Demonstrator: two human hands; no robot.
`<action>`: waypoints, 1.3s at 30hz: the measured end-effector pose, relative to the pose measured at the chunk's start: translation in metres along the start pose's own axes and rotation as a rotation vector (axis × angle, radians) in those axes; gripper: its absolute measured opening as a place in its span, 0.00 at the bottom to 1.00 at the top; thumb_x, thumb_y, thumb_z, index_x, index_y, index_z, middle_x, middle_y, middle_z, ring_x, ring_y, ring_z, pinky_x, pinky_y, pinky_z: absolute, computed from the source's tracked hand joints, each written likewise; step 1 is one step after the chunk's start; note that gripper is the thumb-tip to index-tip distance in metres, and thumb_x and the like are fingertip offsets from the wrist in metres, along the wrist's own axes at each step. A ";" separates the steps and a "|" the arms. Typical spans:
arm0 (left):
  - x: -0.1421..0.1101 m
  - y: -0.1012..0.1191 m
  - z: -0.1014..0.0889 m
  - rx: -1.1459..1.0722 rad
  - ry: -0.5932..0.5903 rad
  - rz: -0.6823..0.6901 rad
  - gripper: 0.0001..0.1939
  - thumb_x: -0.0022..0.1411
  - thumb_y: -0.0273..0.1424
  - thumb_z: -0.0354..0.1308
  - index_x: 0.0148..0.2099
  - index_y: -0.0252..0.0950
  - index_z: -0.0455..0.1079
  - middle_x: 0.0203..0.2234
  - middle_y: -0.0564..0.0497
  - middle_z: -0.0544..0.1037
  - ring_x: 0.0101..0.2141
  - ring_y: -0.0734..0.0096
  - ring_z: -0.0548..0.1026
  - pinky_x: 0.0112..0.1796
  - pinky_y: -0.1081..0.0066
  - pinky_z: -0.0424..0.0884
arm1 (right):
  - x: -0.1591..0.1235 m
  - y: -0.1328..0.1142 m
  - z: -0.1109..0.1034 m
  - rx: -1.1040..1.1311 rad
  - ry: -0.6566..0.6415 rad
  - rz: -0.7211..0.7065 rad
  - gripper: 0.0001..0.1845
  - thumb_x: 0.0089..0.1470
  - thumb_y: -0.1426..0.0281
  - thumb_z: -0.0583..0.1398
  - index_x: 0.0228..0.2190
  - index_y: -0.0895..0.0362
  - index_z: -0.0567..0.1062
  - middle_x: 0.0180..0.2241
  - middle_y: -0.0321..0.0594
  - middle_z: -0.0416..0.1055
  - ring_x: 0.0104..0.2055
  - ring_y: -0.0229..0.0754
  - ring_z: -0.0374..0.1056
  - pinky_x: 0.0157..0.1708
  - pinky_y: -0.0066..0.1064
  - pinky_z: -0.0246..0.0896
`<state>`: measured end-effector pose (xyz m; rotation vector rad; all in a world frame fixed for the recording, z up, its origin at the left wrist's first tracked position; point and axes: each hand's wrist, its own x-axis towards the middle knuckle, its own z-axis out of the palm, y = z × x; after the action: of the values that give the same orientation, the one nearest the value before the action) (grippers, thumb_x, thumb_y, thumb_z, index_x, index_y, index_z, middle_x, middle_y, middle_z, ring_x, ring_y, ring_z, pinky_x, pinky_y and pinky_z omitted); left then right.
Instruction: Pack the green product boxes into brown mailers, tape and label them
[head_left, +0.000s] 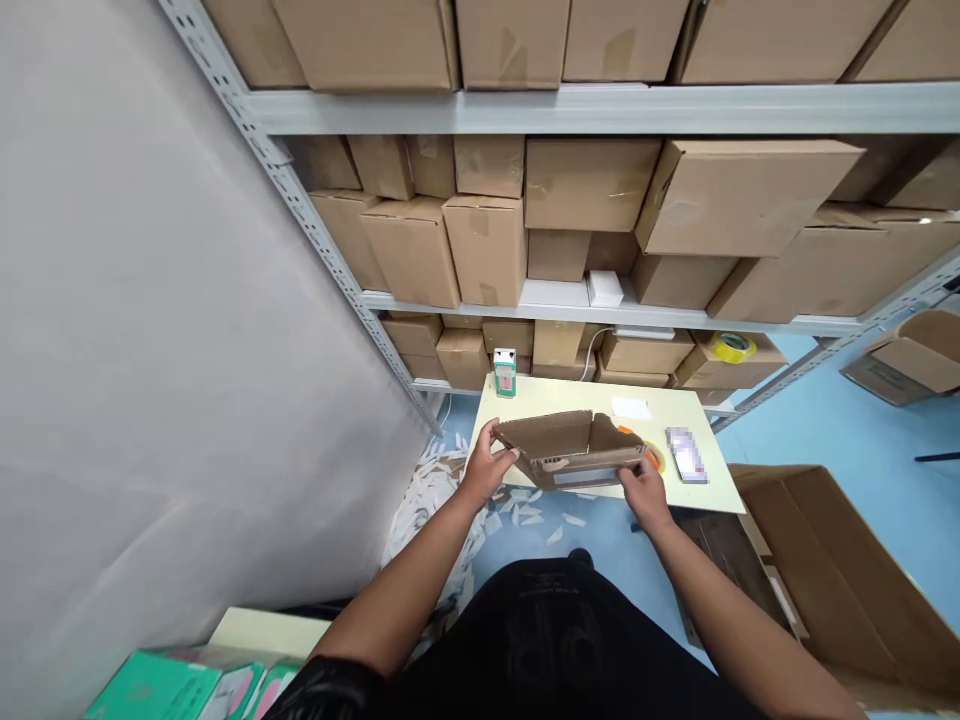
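Between my two hands I hold a brown cardboard box (544, 435) with its top open and its edges ragged, above the front of a pale yellow table (585, 393). My left hand (489, 468) grips its left corner, thumb at the near side. At the right end, my right hand (643, 490) is closed on the lower edge. A label-like pale strip runs along the near side. Just behind my right hand lies an orange-and-yellow tape roll (655, 457), partly hidden by the box. Farther right on the table is a phone (686, 456).
A small green-and-white box (505, 373) stands at the table's back left, with a white paper (631, 408) farther right. Shelves (525, 112) full of cartons rise behind. White scraps (442, 500) litter the floor at left. A large open carton (840, 570) stands at right.
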<state>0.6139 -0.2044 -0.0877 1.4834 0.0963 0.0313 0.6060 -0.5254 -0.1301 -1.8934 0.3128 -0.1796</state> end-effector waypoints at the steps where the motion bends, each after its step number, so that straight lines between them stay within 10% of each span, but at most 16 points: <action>1: 0.010 -0.002 0.010 0.016 -0.017 0.008 0.39 0.54 0.32 0.67 0.67 0.42 0.59 0.62 0.42 0.69 0.64 0.53 0.67 0.57 0.57 0.70 | 0.011 0.005 -0.002 -0.012 -0.027 -0.007 0.12 0.44 0.63 0.62 0.34 0.52 0.76 0.29 0.35 0.74 0.35 0.48 0.68 0.40 0.38 0.64; 8: 0.073 -0.020 0.063 0.109 -0.012 0.002 0.37 0.51 0.29 0.63 0.65 0.40 0.64 0.62 0.42 0.70 0.65 0.52 0.65 0.61 0.55 0.66 | 0.077 0.033 -0.013 -0.136 -0.170 -0.138 0.24 0.49 0.63 0.61 0.49 0.51 0.74 0.44 0.43 0.76 0.47 0.54 0.70 0.50 0.47 0.66; 16: 0.106 -0.042 0.083 0.091 0.014 -0.115 0.30 0.59 0.41 0.64 0.63 0.40 0.72 0.63 0.45 0.73 0.67 0.54 0.65 0.67 0.56 0.54 | 0.085 0.062 -0.004 -0.188 -0.304 -0.235 0.42 0.56 0.59 0.61 0.69 0.47 0.57 0.67 0.49 0.58 0.66 0.58 0.60 0.60 0.54 0.64; 25: 0.142 -0.068 0.072 -0.132 -0.049 -0.275 0.31 0.56 0.37 0.63 0.63 0.39 0.72 0.57 0.45 0.78 0.56 0.55 0.76 0.58 0.56 0.69 | 0.098 0.045 0.010 0.072 -0.175 0.034 0.25 0.63 0.52 0.55 0.51 0.51 0.80 0.58 0.46 0.73 0.64 0.55 0.64 0.65 0.52 0.58; 32: 0.151 -0.087 0.060 0.404 -0.201 0.030 0.31 0.56 0.24 0.61 0.62 0.41 0.68 0.58 0.45 0.73 0.59 0.57 0.71 0.61 0.55 0.66 | 0.120 0.048 0.023 0.002 -0.133 0.061 0.22 0.48 0.57 0.66 0.44 0.54 0.81 0.47 0.45 0.73 0.37 0.45 0.70 0.44 0.42 0.71; 39: 0.163 -0.078 0.053 0.746 -0.226 0.365 0.34 0.55 0.21 0.62 0.64 0.40 0.66 0.59 0.44 0.71 0.58 0.55 0.67 0.61 0.52 0.65 | 0.131 0.052 0.016 -0.163 -0.298 -0.126 0.20 0.56 0.59 0.61 0.47 0.51 0.83 0.45 0.44 0.71 0.48 0.49 0.70 0.56 0.45 0.66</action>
<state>0.7777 -0.2507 -0.1678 2.2214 -0.3880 0.1334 0.7288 -0.5668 -0.1885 -2.0688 0.0055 0.0472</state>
